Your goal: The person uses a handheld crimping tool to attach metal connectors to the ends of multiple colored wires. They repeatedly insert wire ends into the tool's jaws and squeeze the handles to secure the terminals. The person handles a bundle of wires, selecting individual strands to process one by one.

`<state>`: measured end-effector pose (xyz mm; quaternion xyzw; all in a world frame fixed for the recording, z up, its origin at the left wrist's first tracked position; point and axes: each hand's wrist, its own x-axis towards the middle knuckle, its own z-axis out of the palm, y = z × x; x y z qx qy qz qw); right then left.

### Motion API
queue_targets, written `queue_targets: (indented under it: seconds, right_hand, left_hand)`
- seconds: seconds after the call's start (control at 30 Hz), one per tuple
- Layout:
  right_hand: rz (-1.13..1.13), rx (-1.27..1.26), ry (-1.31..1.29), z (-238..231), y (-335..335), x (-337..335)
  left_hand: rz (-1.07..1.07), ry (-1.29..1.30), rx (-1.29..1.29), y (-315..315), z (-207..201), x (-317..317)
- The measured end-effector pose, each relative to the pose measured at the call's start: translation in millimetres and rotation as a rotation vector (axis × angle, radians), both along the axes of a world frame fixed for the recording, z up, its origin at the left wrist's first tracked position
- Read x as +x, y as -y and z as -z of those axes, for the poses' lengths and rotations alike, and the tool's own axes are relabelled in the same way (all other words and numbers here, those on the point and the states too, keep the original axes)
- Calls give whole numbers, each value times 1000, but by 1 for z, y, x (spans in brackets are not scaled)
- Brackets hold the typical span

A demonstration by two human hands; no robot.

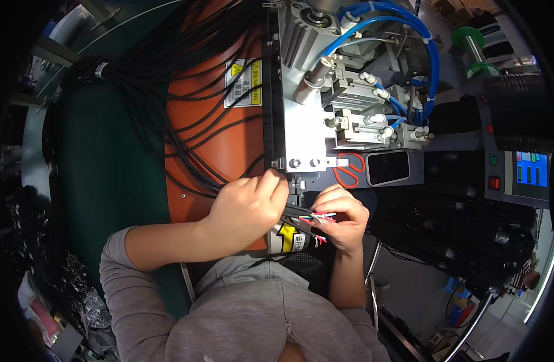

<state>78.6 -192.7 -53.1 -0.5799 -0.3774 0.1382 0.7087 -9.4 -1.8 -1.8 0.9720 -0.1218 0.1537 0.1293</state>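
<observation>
My left hand (247, 205) is closed, its curled fingertips at the front corner of the metal machine (304, 130). Black cables (294, 211) run under that hand and out toward the right; the exact grip is hidden by the fingers. Thumb and fingers of my right hand (344, 218) are pinched round the ends of these cables. Thin coloured wires (324, 217), red, white, blue and yellow among them, fan out of the cable ends there. Another cable end with reddish wires (320, 241) hangs just below.
A large bundle of black cables (132, 78) spreads over an orange panel (210, 145) at the left. Blue air hoses (434, 60) loop above the pneumatic cylinders (355, 90). Red-handled scissors (347, 176) and a phone (388, 168) lie right of the machine. A control screen (531, 169) stands far right.
</observation>
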Motion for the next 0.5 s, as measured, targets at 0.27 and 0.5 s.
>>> queue_targets:
  seconds: [0.27,0.5]
  right_hand:
    - [160,47,-130,-13,-10,-4]
    - [525,31,101,-31,-36,-22]
  left_hand:
    - [200,328,-295,-2,-7,12]
    - [175,190,-428,-3,-3,10]
